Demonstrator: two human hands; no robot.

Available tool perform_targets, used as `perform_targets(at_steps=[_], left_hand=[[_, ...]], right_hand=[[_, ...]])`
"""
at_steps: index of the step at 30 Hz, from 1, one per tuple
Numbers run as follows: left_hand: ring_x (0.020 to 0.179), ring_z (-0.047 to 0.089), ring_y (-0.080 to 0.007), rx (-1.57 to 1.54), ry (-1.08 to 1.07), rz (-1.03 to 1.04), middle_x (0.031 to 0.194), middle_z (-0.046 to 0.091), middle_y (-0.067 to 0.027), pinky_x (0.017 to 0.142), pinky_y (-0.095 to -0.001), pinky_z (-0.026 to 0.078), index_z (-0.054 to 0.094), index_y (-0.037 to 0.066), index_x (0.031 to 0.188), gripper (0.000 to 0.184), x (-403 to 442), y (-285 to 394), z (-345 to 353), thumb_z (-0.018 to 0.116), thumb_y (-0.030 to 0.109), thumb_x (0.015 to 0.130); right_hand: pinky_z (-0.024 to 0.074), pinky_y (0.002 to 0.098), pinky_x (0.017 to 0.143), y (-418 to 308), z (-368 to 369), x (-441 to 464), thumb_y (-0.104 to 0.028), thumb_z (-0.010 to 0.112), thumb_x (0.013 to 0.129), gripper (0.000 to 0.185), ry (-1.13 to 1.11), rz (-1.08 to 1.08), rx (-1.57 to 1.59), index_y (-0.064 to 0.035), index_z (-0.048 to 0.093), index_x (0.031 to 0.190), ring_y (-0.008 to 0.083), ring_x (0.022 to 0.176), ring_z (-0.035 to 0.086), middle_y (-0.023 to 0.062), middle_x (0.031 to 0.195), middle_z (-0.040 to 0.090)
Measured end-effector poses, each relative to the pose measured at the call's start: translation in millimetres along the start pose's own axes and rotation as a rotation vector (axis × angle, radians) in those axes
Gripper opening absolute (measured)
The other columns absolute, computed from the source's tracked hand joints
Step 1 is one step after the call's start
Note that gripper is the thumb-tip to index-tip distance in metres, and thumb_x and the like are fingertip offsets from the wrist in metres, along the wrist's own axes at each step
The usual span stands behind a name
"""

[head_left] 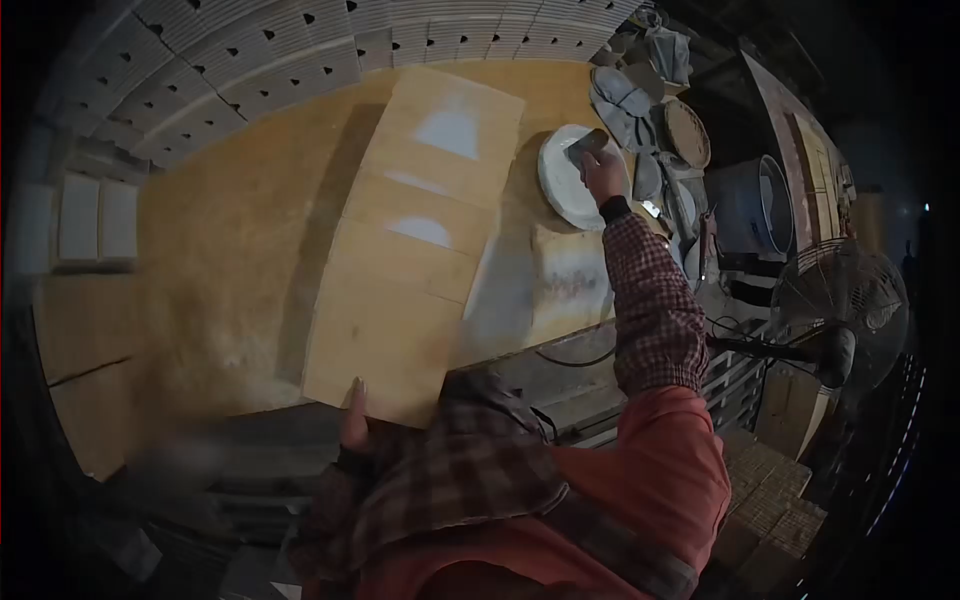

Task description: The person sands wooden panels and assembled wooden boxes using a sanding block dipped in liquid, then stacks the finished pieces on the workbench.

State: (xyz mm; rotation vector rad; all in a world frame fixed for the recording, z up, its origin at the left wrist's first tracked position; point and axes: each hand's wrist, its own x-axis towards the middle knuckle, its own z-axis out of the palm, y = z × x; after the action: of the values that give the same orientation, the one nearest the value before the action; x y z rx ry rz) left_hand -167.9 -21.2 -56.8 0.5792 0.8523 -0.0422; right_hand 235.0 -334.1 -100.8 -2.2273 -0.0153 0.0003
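Observation:
My right hand (pixel 602 178) is closed round a dark flat block (pixel 586 146), held over a round white dish (pixel 562 184) on the right of the table. Near the table's front edge, my left hand (pixel 355 418) touches the near end of a long wooden board (pixel 385 300), its thumb lying on the top face and its other fingers hidden underneath. The board looks made of several joined panels and slants away across the table. Beside it, below the dish, lies a pale stained slab (pixel 570 280).
Grey cloths (pixel 622 98) and a round brown-filled container (pixel 686 133) sit at the table's back right. A large bucket (pixel 755 205) and a fan (pixel 840 300) stand to the right. Stacked ridged panels (pixel 290 60) line the far side. The wooden table (pixel 220 230) extends left.

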Motion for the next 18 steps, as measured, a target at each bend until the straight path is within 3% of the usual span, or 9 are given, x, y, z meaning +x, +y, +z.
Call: perform_targets(at_steps=[2, 3, 5, 8, 9, 11, 12, 15, 18], left_hand=[[0.104, 0.047, -0.0169, 0.55, -0.038, 0.136, 0.116, 0.048, -0.0061, 0.087, -0.0309, 0.037, 0.039, 0.003, 0.121, 0.045, 6.6, -1.9, -24.9, 0.042, 0.034, 0.089], [0.104, 0.047, -0.0163, 0.119, -0.061, -0.057, 0.117, 0.048, -0.0042, 0.088, -0.0309, 0.036, 0.041, 0.004, 0.12, 0.044, 9.5, -4.6, -22.0, 0.044, 0.035, 0.088], [0.105, 0.045, -0.0162, 0.29, 0.074, 0.012, 0.116, 0.049, -0.0044, 0.089, -0.0309, 0.036, 0.039, 0.004, 0.121, 0.043, 12.0, -12.9, -32.8, 0.043, 0.032, 0.089], [0.106, 0.045, -0.0165, 0.134, 0.093, 0.013, 0.117, 0.047, -0.0038, 0.088, -0.0309, 0.037, 0.039, 0.004, 0.121, 0.042, 10.7, -8.5, -15.2, 0.043, 0.031, 0.089], [0.107, 0.044, -0.0171, 0.058, -0.015, -0.033, 0.12, 0.045, -0.0042, 0.089, -0.0311, 0.036, 0.04, 0.004, 0.121, 0.043, -4.2, 7.7, 3.4, 0.044, 0.032, 0.089], [0.104, 0.046, -0.0194, 0.077, 0.091, -0.013, 0.117, 0.046, -0.0086, 0.088, -0.0318, 0.038, 0.038, 0.001, 0.121, 0.042, -2.0, 6.8, -0.9, 0.043, 0.028, 0.089], [0.104, 0.046, -0.0194, 0.076, 0.09, -0.021, 0.117, 0.046, -0.0086, 0.088, -0.0318, 0.038, 0.038, 0.001, 0.121, 0.042, -0.9, 5.5, -2.7, 0.043, 0.028, 0.089], [0.104, 0.047, -0.0195, -0.022, 0.078, 0.017, 0.116, 0.047, -0.0097, 0.087, -0.0328, 0.039, 0.041, 0.0, 0.118, 0.04, 0.8, 5.7, -2.3, 0.046, 0.026, 0.088], [0.104, 0.047, -0.0182, 0.257, 0.011, 0.18, 0.114, 0.049, -0.0083, 0.087, -0.0325, 0.039, 0.041, 0.001, 0.118, 0.04, 7.0, -1.9, -24.3, 0.045, 0.028, 0.088]], right_hand=[[0.0406, 0.0292, 0.045, -4.9, 2.8, -15.1, -0.019, 0.052, 0.077, 0.023, -0.03, 0.018, 0.013, 0.0006, 0.064, 0.081, 0.0154, 0.044, 0.054, 0.0094, 0.051, 0.055], [0.0406, 0.0289, 0.045, 1.9, 0.3, -22.4, -0.018, 0.055, 0.076, 0.021, -0.016, 0.156, 0.042, -0.0005, 0.065, 0.081, 0.0155, 0.044, 0.054, 0.0094, 0.053, 0.056], [0.0332, 0.0244, 0.039, 14.3, 8.4, -30.8, -0.013, 0.055, 0.077, 0.021, 0.096, -0.029, 0.076, 0.0008, 0.056, 0.061, 0.0085, 0.04, 0.045, 0.0029, 0.048, 0.05], [0.0341, 0.0253, 0.04, 11.2, 5.9, -37.8, -0.014, 0.06, 0.073, 0.017, 0.081, -0.029, -0.012, 0.002, 0.062, 0.068, 0.0076, 0.042, 0.046, 0.0045, 0.05, 0.054], [0.0379, 0.0286, 0.043, 5.6, 6.2, -44.1, -0.016, 0.06, 0.071, 0.019, 0.077, -0.079, 0.006, 0.0032, 0.062, 0.071, 0.014, 0.044, 0.051, 0.0094, 0.052, 0.056], [0.0447, 0.0368, 0.06, 9.0, 3.9, -43.1, -0.022, 0.064, 0.067, 0.026, 0.033, -0.048, -0.306, 0.0016, 0.063, 0.076, 0.0317, 0.065, 0.059, 0.0203, 0.069, 0.06], [0.0442, 0.0395, 0.062, 12.5, 5.8, -44.3, -0.023, 0.062, 0.068, 0.027, 0.064, -0.079, -0.235, 0.0036, 0.061, 0.072, 0.0352, 0.068, 0.058, 0.0221, 0.069, 0.058], [0.0437, 0.0404, 0.062, 27.1, 9.7, -41.0, -0.022, 0.059, 0.069, 0.027, 0.009, -0.09, -0.237, 0.0045, 0.06, 0.075, 0.0352, 0.068, 0.058, 0.0225, 0.069, 0.058], [0.0436, 0.0413, 0.062, 31.0, 18.2, -40.3, -0.023, 0.058, 0.07, 0.028, -0.008, -0.084, -0.317, 0.0038, 0.06, 0.075, 0.036, 0.07, 0.057, 0.0229, 0.07, 0.058]])
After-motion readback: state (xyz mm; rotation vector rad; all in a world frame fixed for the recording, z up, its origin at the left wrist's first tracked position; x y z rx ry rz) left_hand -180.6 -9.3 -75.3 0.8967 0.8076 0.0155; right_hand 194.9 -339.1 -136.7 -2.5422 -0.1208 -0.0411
